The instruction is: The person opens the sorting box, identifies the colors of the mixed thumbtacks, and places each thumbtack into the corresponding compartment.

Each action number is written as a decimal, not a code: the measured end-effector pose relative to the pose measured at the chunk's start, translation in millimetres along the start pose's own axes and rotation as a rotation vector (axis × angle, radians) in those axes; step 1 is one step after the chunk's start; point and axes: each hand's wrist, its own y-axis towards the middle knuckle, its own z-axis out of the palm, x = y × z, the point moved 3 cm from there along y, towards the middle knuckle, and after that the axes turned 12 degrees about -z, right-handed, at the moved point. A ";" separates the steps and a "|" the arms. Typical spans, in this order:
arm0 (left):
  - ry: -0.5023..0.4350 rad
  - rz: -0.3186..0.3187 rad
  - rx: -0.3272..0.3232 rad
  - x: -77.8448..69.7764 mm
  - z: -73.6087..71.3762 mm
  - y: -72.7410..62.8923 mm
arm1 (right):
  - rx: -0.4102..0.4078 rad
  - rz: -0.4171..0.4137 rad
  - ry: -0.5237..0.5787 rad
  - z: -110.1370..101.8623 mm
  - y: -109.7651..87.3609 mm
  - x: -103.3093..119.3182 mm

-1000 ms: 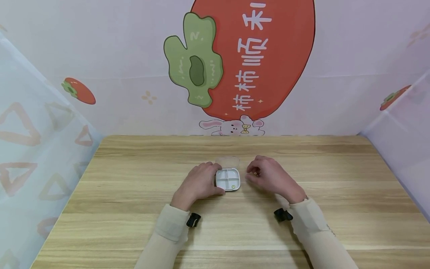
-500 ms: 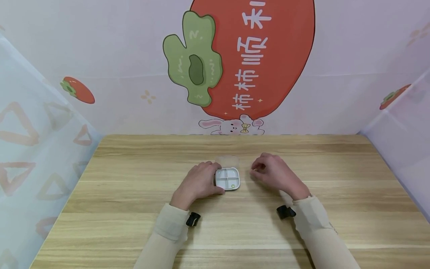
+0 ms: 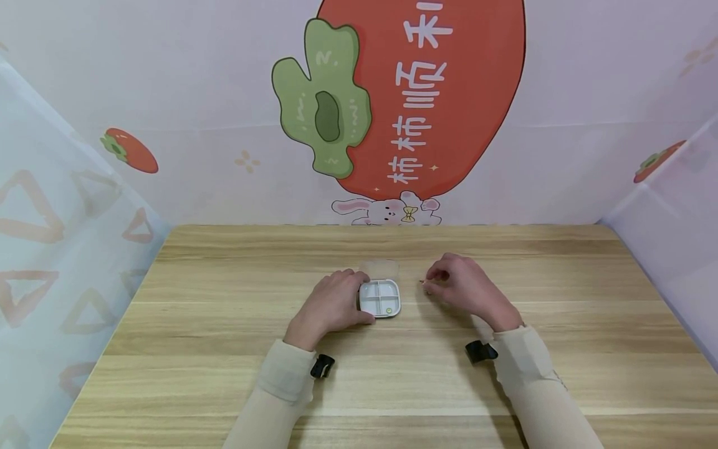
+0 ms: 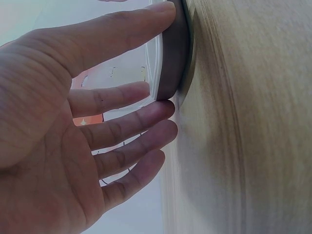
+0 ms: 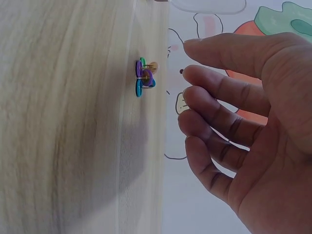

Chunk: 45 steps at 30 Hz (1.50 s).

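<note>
My left hand (image 3: 331,304) holds a small white pill box (image 3: 379,297) on the table, thumb at its near edge and fingers at its far edge. The left wrist view shows the box's dark side (image 4: 175,53) under the thumb. One small yellow-green tack-like piece (image 3: 389,310) lies in its near right compartment. A clear lid (image 3: 379,269) is folded back behind it. To the right, my right hand (image 3: 462,284) hovers with loosely bent fingers, thumb apart from index finger. Beside its fingertips several coloured thumbtacks (image 5: 139,70), purple, teal, green and orange, sit clustered on the table.
The wooden table (image 3: 359,386) meets a printed cloth backdrop (image 3: 224,174) at its far edge. More cloth hangs on the left (image 3: 67,249) and right (image 3: 673,237). A black strap piece (image 3: 322,366) is at the left cuff, another (image 3: 480,352) at the right.
My right hand has moved a little right and away from the pill box, and coloured bits now show at its fingertips. The left hand and the box have stayed put.
</note>
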 end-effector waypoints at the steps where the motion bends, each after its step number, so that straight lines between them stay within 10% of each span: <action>1: 0.000 0.000 0.000 0.0 0.0 0.0 | -0.001 0.003 -0.001 -0.2 -0.1 -0.5; 45: 0.017 -0.018 0.011 -0.9 -1.3 0.2 | 0.094 -0.018 -0.029 6.9 -2.8 -4.3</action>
